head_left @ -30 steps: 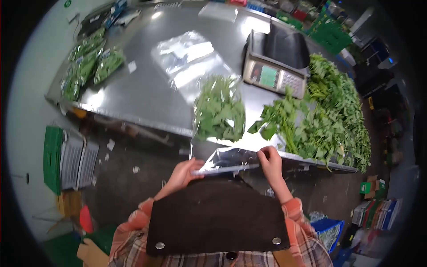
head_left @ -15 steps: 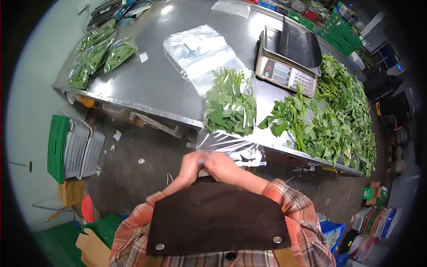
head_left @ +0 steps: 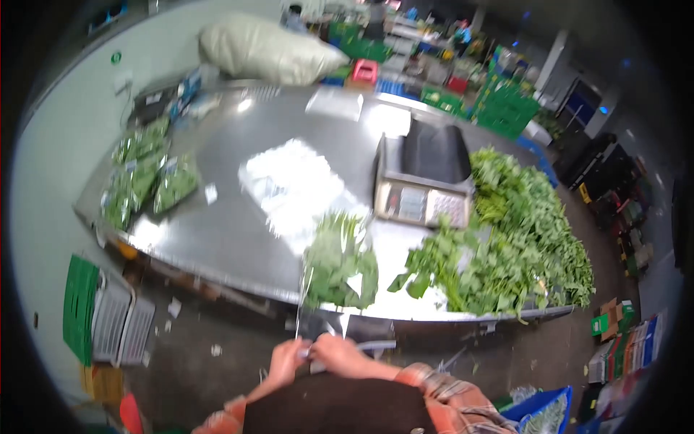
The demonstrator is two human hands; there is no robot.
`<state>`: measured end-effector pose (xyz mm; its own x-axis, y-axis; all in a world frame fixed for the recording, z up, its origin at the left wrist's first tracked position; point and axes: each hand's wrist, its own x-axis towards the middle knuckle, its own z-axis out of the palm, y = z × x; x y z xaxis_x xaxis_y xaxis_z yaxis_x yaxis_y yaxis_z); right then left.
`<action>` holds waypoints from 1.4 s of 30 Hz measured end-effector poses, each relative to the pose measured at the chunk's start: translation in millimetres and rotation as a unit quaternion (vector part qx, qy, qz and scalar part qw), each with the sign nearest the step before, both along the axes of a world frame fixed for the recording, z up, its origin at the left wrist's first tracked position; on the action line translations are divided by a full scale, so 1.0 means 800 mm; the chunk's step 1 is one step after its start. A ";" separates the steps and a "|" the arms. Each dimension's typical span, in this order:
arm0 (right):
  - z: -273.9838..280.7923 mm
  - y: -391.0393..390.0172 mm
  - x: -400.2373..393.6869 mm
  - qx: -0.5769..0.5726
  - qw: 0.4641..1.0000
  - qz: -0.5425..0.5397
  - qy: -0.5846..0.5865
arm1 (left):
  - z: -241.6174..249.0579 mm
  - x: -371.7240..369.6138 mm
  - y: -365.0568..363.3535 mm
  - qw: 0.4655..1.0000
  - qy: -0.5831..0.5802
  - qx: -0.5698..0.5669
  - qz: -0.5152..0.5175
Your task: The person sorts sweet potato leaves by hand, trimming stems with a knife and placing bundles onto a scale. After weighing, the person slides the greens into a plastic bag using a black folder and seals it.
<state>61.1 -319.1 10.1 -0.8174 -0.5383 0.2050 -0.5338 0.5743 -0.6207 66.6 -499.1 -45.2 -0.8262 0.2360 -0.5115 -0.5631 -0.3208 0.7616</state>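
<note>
In the head view, a clear plastic bag of leafy greens (head_left: 336, 271) lies at the table's near edge, its end hanging over toward me. My left hand (head_left: 286, 359) is closed on that bag end, fingers pinched together. Right beside it, my right hand (head_left: 338, 356) is also closed on the bag end, and the two hands nearly touch. A stack of clear plastic bags (head_left: 289, 188) lies just beyond the filled bag. To the right, a heap of loose leafy greens (head_left: 528, 239) spreads over the table. Motion blur hides the exact finger grip.
A weighing scale (head_left: 419, 192) stands behind the loose greens. Several packed bags of greens (head_left: 137, 177) lie on the left of the metal table (head_left: 217, 159). Crates (head_left: 108, 318) stand on the floor at left. A large pale sack (head_left: 264, 54) sits beyond the table, with people farther off.
The view has tilted up, so the table and hands sit lower and the room beyond shows. Both hands stay together on the bag's end, while the filled bag remains at the edge.
</note>
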 end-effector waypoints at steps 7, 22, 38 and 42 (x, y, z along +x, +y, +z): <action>-0.038 -0.033 -0.014 0.014 0.994 0.066 0.083 | -0.010 0.007 0.004 0.991 -0.069 0.085 0.078; -0.098 0.273 0.252 0.342 0.878 -0.179 -0.284 | 0.024 -0.003 -0.004 0.959 0.104 -0.177 -0.197; -0.038 0.214 -0.003 0.272 0.949 -0.076 0.143 | 0.029 -0.086 -0.009 0.484 0.647 -0.536 -0.245; -0.025 0.206 -0.056 0.152 0.971 0.050 0.178 | 0.047 -0.096 -0.009 0.520 0.645 -0.483 -0.283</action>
